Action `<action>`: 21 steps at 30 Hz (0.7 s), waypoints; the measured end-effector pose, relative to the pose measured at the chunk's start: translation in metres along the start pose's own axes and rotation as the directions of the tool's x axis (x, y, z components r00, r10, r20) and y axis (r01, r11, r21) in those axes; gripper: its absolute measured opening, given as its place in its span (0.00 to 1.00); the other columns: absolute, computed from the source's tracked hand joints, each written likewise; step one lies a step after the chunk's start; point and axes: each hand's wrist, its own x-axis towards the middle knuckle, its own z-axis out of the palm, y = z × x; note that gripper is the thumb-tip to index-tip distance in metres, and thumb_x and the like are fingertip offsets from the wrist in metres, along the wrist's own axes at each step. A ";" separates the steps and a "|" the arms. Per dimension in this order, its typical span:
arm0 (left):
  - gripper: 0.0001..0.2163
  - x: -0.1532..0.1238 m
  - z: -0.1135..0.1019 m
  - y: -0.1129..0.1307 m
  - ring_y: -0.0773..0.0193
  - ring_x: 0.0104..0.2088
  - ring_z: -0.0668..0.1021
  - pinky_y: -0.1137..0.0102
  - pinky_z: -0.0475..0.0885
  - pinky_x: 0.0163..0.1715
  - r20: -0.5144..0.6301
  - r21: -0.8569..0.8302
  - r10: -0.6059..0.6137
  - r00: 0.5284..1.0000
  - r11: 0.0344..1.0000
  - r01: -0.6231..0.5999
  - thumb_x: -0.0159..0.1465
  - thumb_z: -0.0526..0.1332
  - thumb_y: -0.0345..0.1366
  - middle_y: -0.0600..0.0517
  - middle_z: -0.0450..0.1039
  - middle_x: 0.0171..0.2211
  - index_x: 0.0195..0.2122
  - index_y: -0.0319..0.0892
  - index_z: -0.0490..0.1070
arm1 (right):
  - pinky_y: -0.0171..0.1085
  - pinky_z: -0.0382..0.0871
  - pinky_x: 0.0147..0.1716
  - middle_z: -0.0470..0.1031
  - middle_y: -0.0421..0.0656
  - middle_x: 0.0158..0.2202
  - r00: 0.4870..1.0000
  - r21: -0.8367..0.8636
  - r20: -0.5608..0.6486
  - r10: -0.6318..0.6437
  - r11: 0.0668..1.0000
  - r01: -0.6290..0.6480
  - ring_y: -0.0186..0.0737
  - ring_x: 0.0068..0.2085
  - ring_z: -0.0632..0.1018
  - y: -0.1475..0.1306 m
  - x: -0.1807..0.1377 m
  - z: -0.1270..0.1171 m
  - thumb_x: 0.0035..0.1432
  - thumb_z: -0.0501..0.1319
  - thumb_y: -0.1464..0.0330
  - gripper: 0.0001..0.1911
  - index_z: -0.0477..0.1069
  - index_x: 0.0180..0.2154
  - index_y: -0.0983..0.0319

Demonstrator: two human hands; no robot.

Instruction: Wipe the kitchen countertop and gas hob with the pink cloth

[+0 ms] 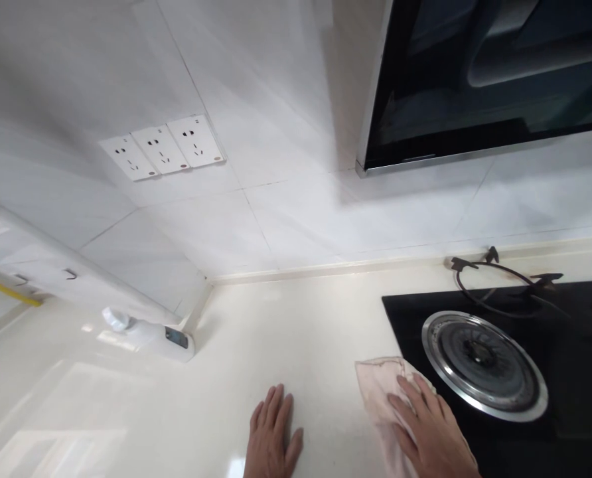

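Note:
My left hand (271,435) lies palm down on the pale countertop (216,398), fingers stretched out and thumb apart, with nothing in it. To its right, my right hand (433,428) holds a light pink cloth (375,388) against the surface, its fingers curved over the fabric. The cloth lies at the left edge of the black glass stove (405,312), partly on the counter. Part of the cloth is hidden under my right hand. Just beyond that hand is a round burner (480,355) with a shiny metal ring.
A dark wire pot stand (495,264) rests at the stove's back edge. A white bottle (151,338) lies or leans by the wall corner at left. White sockets (161,149) sit on the tiled wall. A black glass panel (475,86) juts out at upper right.

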 end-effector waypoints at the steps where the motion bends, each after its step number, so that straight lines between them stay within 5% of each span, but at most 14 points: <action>1: 0.31 0.000 0.000 0.000 0.53 0.69 0.66 0.56 0.67 0.61 -0.003 0.001 0.001 1.000 1.000 -0.001 0.69 0.59 0.42 0.45 0.62 0.70 0.72 0.46 0.55 | 0.59 0.62 0.57 0.70 0.44 0.66 1.000 0.004 0.015 0.015 1.000 -0.015 0.63 0.68 0.63 -0.005 0.011 0.001 0.62 0.60 0.59 0.20 0.75 0.55 0.46; 12: 0.30 -0.001 0.004 -0.003 0.52 0.68 0.67 0.57 0.67 0.60 -0.008 0.016 0.018 1.000 1.000 -0.018 0.68 0.60 0.43 0.45 0.64 0.69 0.71 0.46 0.58 | 0.62 0.56 0.65 0.68 0.44 0.68 0.994 0.086 0.058 0.089 0.992 -0.094 0.59 0.73 0.55 -0.063 0.088 0.042 0.63 0.57 0.65 0.24 0.73 0.60 0.51; 17: 0.30 -0.002 0.005 -0.004 0.53 0.68 0.68 0.57 0.67 0.60 -0.019 -0.004 0.013 1.000 1.000 -0.013 0.68 0.60 0.43 0.45 0.64 0.69 0.71 0.47 0.58 | 0.60 0.50 0.68 0.63 0.43 0.71 0.999 0.160 0.033 -0.024 0.987 0.019 0.60 0.73 0.55 -0.090 0.079 0.028 0.62 0.59 0.66 0.25 0.71 0.61 0.51; 21: 0.30 -0.001 0.004 -0.003 0.52 0.67 0.68 0.57 0.68 0.60 -0.023 -0.002 0.009 1.000 1.000 -0.009 0.68 0.60 0.43 0.45 0.65 0.69 0.70 0.46 0.59 | 0.53 0.54 0.67 0.63 0.38 0.71 0.973 0.270 0.030 -0.230 0.939 0.213 0.55 0.72 0.58 -0.082 0.049 0.012 0.62 0.60 0.63 0.21 0.72 0.56 0.50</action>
